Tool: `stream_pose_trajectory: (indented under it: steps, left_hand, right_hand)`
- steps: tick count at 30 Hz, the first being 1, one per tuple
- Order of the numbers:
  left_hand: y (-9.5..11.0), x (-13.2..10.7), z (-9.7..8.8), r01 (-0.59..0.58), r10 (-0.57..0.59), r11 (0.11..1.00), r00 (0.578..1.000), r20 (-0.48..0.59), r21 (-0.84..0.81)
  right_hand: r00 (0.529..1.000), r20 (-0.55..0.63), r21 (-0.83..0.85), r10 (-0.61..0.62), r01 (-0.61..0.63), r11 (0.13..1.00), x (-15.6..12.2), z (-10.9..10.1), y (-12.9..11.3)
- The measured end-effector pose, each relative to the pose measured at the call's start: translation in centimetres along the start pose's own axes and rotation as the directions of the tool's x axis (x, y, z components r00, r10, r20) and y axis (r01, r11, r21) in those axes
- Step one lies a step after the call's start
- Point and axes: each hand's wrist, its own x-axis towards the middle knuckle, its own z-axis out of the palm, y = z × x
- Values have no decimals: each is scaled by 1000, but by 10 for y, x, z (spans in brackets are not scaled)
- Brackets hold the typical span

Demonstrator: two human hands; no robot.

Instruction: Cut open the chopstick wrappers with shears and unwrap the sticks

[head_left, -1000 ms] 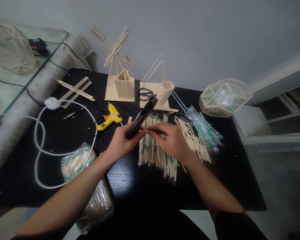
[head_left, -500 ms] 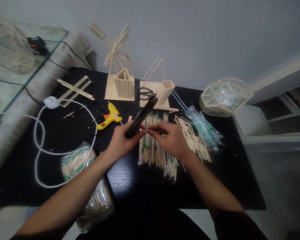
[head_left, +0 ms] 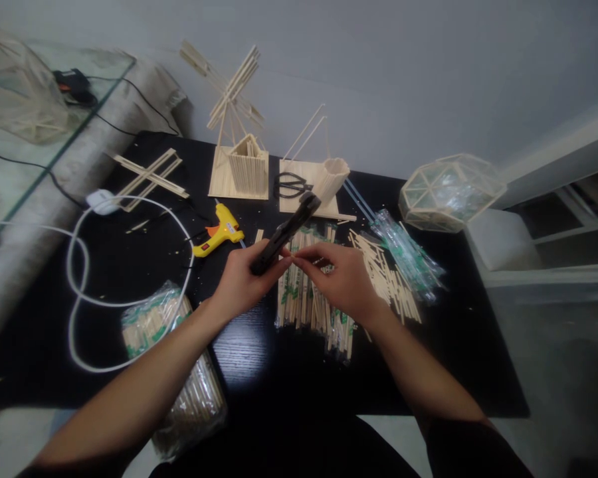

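My left hand (head_left: pixel 242 275) is closed round a long black tool (head_left: pixel 286 232), which tilts up and away to the right; its exact kind is unclear. The fingertips of my right hand (head_left: pixel 341 275) are pinched together and meet the left fingertips. Between them shows a tiny pale bit, too small to name. Just below and behind the hands lie wrapped chopsticks (head_left: pixel 299 302) in clear and green-printed sleeves. Loose thin wooden sticks (head_left: pixel 391 282) are spread right of my right hand. A yellow glue gun (head_left: pixel 220 232) rests left of my left hand.
Behind stand a stick-built windmill model (head_left: pixel 249 166) and a stick cup (head_left: pixel 331 179) on a base, with black scissors (head_left: pixel 292 186) beside it. A white cable (head_left: pixel 72 292) loops at left, partly over a chopstick pack (head_left: pixel 152 322). A geometric stick frame (head_left: pixel 451 192) stands right.
The black tool has tipped slightly to the right in my left hand. Both hands otherwise keep nearly the same place and pinch.
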Motion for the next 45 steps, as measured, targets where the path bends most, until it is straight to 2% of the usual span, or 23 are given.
stream_pose_trajectory:
  steps: [12,24,30,36,38,40,43,45]
  left_hand:
    - [1,0,1,-20,20,1000,1000,3,-7]
    - [4,0,0,-24,24,1000,1000,2,-13]
    - [3,0,0,-3,3,1000,1000,-6,-10]
    - [4,0,0,4,-4,1000,1000,-12,-12]
    - [4,0,-1,-6,6,1000,1000,-21,-3]
    - [4,0,-1,-21,22,1000,999,-36,11]
    - [5,0,-1,-48,49,999,998,-49,16]
    - [5,-1,-1,-63,64,998,997,-41,9]
  right_hand:
    - [1000,26,-7,13,-13,1000,1,-1,-1]
    - [999,2,-92,-42,42,995,0,-2,-5]
    - [1000,13,-68,-21,22,997,0,0,-2]
    - [997,-29,-78,-66,64,995,-1,1,-1]
    - [999,-30,-32,-39,38,999,-1,2,0]
    - [999,-2,91,35,-34,995,-1,2,2]
    - [988,79,271,131,-148,951,0,2,6]
    - [984,97,314,150,-173,933,1,1,7]
